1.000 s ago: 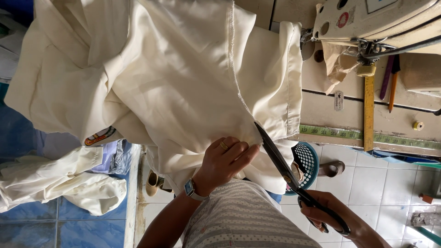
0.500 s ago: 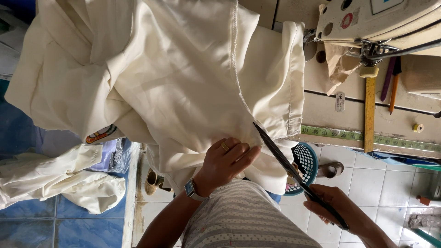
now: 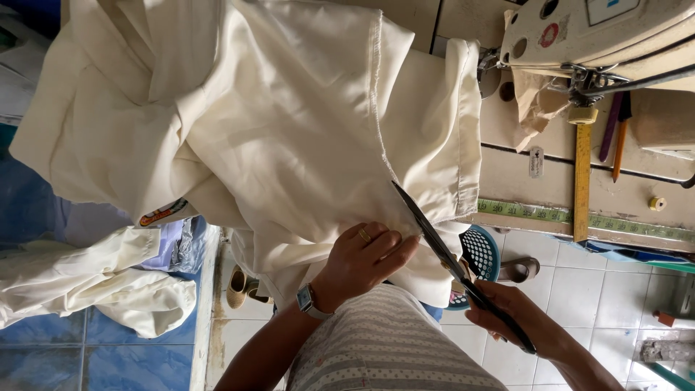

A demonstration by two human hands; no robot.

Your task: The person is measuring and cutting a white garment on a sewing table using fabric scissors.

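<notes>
Holding a pair of long dark scissors [image 3: 449, 261], the right hand [image 3: 517, 318] has its fingers wrapped shut around the handles, which are mostly hidden in the grip; the blades run up and to the left from that hand, their long axis slanting toward the hem of the cream fabric [image 3: 275, 130]. Whether the blades are parted or closed cannot be told, since they read as one dark strip. Taking the scissors as the landmark, the left hand [image 3: 365, 257] lies just to their left, its fingers curled together and pressing a fold of the fabric right beside the blade tip, so it is the hand nearer the cloth. The fabric is heaped above and left of the scissors, draped over the table [image 3: 521, 181]. Right of the scissors lie a yellow ruler [image 3: 583, 181], a green tape measure [image 3: 579, 221] and the sewing machine [image 3: 601, 36].
</notes>
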